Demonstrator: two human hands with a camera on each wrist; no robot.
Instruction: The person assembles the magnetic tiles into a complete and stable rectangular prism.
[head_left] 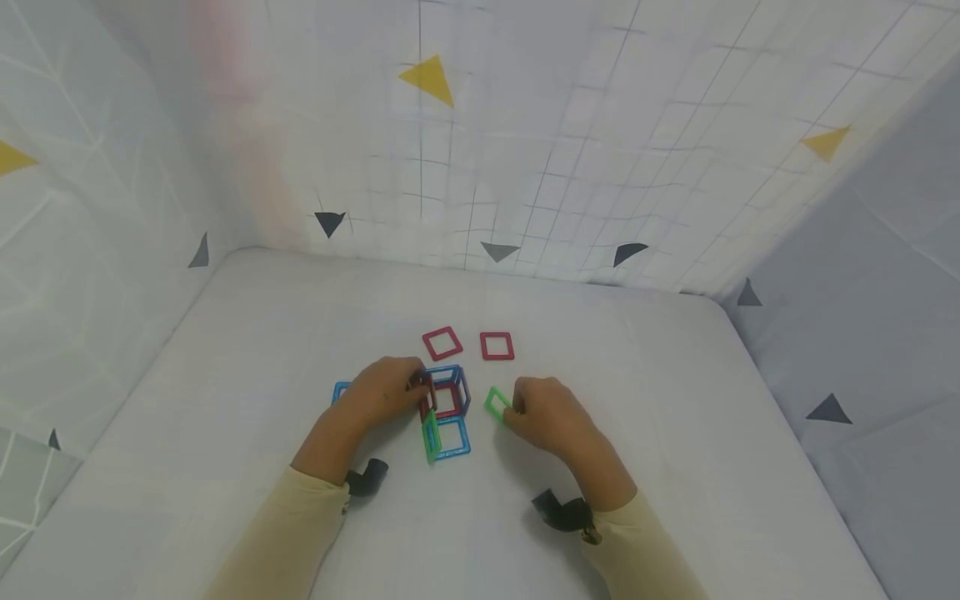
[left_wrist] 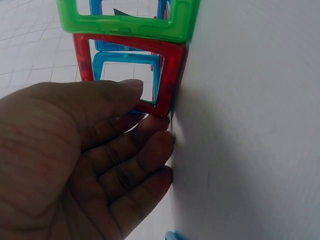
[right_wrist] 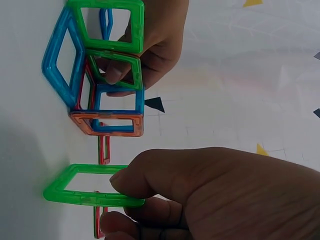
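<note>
- On the table, your left hand pinched a red square, one wall of a box.
- Your right hand pinched a green square, right of that box and apart from it.
- Beyond them, two more red squares lay flat.

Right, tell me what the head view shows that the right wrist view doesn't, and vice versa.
Only the head view: both tan sleeves and the curved black piece at the right wrist, with a similar one at the left.

Only the right wrist view: an upright square's orange face, turned toward the right hand.

Both: the two hands, with the left hand at the upright squares, the green square pinched in the right hand, and the flat blue square.
</note>
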